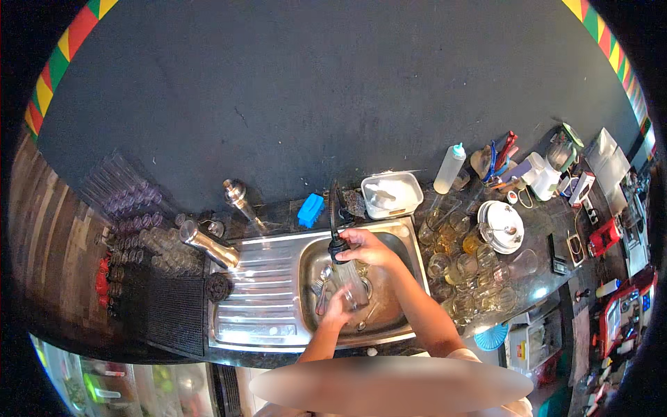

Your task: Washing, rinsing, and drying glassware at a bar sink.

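Over the steel sink basin (403, 247), my right hand (368, 249) grips the black spray head (338, 250) of a flexible tap. Water streams down from it. Lower in the basin, my left hand (335, 309) is closed around a clear drinking glass (358, 295), tilted under the water. Spoons (325, 273) and other cutlery lie on the basin floor beside the glass. My hand and the stream partly cover them.
A ribbed drainboard (260, 292) adjoins the sink, with a metal shaker (208, 244) at its far left. Behind are a blue sponge-like block (310, 210) and a white tub (392, 194). Used glasses (462, 267) and stacked white plates (501, 228) crowd the right counter.
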The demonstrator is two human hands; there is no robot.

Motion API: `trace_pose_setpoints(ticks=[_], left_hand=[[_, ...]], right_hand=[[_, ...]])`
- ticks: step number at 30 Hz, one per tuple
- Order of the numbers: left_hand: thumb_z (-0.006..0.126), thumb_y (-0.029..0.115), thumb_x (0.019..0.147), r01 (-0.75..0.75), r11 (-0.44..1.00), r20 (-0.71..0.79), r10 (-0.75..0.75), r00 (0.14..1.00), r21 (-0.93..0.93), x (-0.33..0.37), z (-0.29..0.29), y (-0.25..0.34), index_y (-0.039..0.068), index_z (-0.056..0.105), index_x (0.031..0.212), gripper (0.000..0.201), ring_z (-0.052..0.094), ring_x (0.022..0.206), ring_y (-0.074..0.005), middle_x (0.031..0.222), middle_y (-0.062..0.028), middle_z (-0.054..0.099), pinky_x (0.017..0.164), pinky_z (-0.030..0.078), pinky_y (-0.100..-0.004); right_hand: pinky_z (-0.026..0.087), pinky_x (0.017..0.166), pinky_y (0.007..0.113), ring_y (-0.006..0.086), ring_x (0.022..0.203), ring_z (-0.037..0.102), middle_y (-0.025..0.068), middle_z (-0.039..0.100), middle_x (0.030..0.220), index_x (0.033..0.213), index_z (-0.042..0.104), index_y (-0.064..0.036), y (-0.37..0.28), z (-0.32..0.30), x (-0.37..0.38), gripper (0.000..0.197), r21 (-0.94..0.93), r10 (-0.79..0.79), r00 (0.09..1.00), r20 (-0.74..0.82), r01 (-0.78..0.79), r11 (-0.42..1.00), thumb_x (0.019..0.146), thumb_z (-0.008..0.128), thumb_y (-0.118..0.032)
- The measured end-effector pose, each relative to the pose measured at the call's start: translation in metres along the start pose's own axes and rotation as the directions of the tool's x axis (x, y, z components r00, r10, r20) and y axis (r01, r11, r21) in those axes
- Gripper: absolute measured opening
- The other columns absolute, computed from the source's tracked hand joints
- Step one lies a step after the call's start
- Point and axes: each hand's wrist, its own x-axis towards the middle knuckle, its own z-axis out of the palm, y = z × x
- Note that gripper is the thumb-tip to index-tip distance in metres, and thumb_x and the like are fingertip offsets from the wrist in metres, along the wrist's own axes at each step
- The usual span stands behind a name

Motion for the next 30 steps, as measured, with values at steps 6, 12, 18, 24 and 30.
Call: trace_pose_setpoints(ticks=[6, 12, 18, 24, 30], left_hand=[[0.048, 0.032, 0.078, 0.006, 1.000, 0.212, -0.008, 0.977, 0.009, 0.005, -0.014, -0.011, 0.003, 0.048, 0.112, 0.045, 0.058, 0.090, -0.0329, 0.103, -0.0154, 0.058, 0.083, 0.044, -0.0477], [0.054, 0.029, 0.074, 0.067, 0.998, 0.164, -0.062, 0.984, -0.023, 0.004, -0.028, -0.004, 0.002, 0.051, 0.108, 0.043, 0.057, 0.092, -0.0311, 0.104, -0.0141, 0.058, 0.084, 0.043, -0.0461], [0.054, 0.023, 0.078, 0.040, 0.998, 0.229, -0.027, 0.973, -0.054, 0.005, -0.015, 0.004, -0.001, 0.048, 0.113, 0.044, 0.055, 0.098, -0.0317, 0.104, -0.0163, 0.057, 0.088, 0.041, -0.0481], [0.070, 0.011, 0.067, -0.288, 0.842, 0.178, 0.231, 0.957, 0.457, 0.005, -0.011, 0.008, 0.004, 0.051, 0.107, 0.046, 0.056, 0.090, -0.0179, 0.095, -0.0068, 0.060, 0.082, 0.044, -0.0350], [0.081, 0.007, 0.049, -0.623, 0.301, 0.407, 0.544, 0.734, 0.722, -0.023, 0.026, 0.028, 0.003, 0.047, 0.108, 0.068, 0.055, 0.088, -0.0176, 0.094, -0.0065, 0.058, 0.081, 0.043, -0.0307]], right_hand=[[0.043, 0.072, 0.025, 0.0093, 0.079, 0.053, 0.0001, 0.057, 0.084, 0.099, 0.054, -0.0027, 0.007, 0.001, 0.003, 0.037, 0.010, 0.019, 1.000, -0.013, -0.019, 1.000, 0.067, 0.073, -0.002], [0.044, 0.077, 0.025, 0.0101, 0.086, 0.054, 0.0009, 0.058, 0.090, 0.100, 0.054, -0.0031, -0.002, 0.008, 0.005, 0.037, 0.009, 0.015, 1.000, 0.013, -0.015, 1.000, 0.067, 0.070, 0.003], [0.044, 0.072, 0.025, 0.0092, 0.079, 0.053, 0.0001, 0.058, 0.085, 0.098, 0.054, -0.0025, 0.005, 0.001, 0.005, 0.037, 0.006, 0.032, 0.999, -0.019, -0.032, 0.999, 0.066, 0.073, -0.001], [0.043, 0.070, 0.024, 0.0080, 0.076, 0.052, -0.0004, 0.057, 0.083, 0.095, 0.055, -0.0024, 0.002, 0.002, 0.008, 0.036, -0.036, 0.018, 1.000, -0.017, -0.019, 0.999, 0.065, 0.075, -0.006], [0.044, 0.068, 0.023, 0.0077, 0.074, 0.053, 0.0002, 0.058, 0.080, 0.095, 0.055, -0.0011, 0.006, 0.013, 0.013, 0.035, -0.108, -0.020, 0.999, -0.043, 0.015, 0.994, 0.066, 0.074, -0.007]])
